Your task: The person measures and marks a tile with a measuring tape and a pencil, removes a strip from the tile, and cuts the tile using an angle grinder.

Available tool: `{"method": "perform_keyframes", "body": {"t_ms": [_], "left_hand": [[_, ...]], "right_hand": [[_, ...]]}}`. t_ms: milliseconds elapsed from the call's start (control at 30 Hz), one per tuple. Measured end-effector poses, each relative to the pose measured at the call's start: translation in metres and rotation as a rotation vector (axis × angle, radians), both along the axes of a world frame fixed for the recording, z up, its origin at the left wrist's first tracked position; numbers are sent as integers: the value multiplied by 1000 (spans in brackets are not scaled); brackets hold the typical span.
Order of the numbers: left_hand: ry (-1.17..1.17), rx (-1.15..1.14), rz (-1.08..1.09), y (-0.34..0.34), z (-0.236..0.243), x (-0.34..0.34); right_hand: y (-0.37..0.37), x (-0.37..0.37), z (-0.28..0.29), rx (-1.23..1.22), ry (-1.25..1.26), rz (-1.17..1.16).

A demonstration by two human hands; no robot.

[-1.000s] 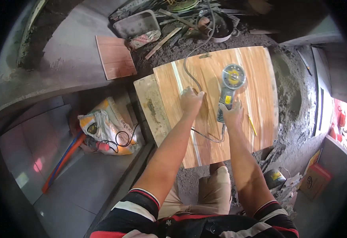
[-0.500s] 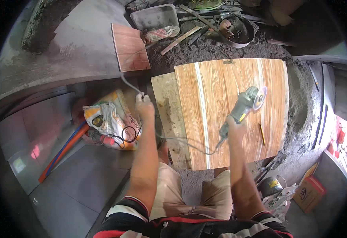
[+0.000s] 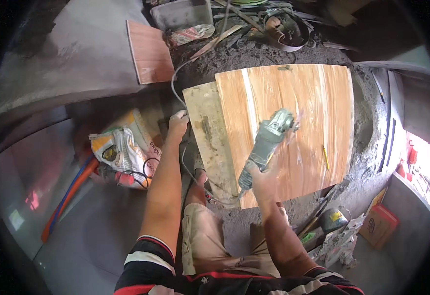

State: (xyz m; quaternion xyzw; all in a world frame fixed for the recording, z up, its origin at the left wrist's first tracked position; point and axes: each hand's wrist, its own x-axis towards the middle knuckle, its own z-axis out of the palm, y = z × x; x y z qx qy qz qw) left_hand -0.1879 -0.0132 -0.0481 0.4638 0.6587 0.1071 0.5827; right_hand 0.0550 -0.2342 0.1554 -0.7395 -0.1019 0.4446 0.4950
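My right hand [image 3: 264,179] is wrapped round the rear of a grey-green angle grinder [image 3: 269,140], held above a wood-grain tile [image 3: 303,182]. The grinder's thin disc [image 3: 295,125] is seen nearly edge-on at the far right of its head. From the grinder's tail runs a grey power cord [image 3: 188,169], looping left. My left hand [image 3: 178,122] is closed on that cord, left of the stained board [image 3: 202,118] beneath the tile. On the tile's right part lies a yellow pencil [image 3: 326,158]. Two pale stripes cross the tile's surface.
A smaller wood-grain piece [image 3: 150,54] rests at the far left, beside a grey plastic tub [image 3: 183,14] and a round metal pan [image 3: 288,37]. A printed sack [image 3: 126,147] and an orange tube [image 3: 67,201] lie left. At right stands a cardboard box [image 3: 378,226].
The grinder has come left and nearer to me, its disc turning more edge-on. My left hand moved slightly nearer, and the cord has swung into a new loop.
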Motion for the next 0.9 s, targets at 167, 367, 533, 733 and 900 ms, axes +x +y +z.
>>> {"method": "perform_keyframes", "body": {"t_ms": [167, 367, 533, 733, 900], "left_hand": [[32, 105, 83, 18, -5, 4], [-104, -269, -163, 26, 14, -14], [164, 91, 190, 13, 19, -16], [-55, 185, 167, 44, 12, 32], [-330, 105, 379, 87, -20, 13]], "right_hand": [[1, -15, 1, -92, 0, 107], [-1, -13, -7, -61, 90, 146], [-4, -15, -7, -10, 48, 198], [-14, 1, -23, -55, 39, 156], [-3, 0, -14, -40, -88, 302]]}}
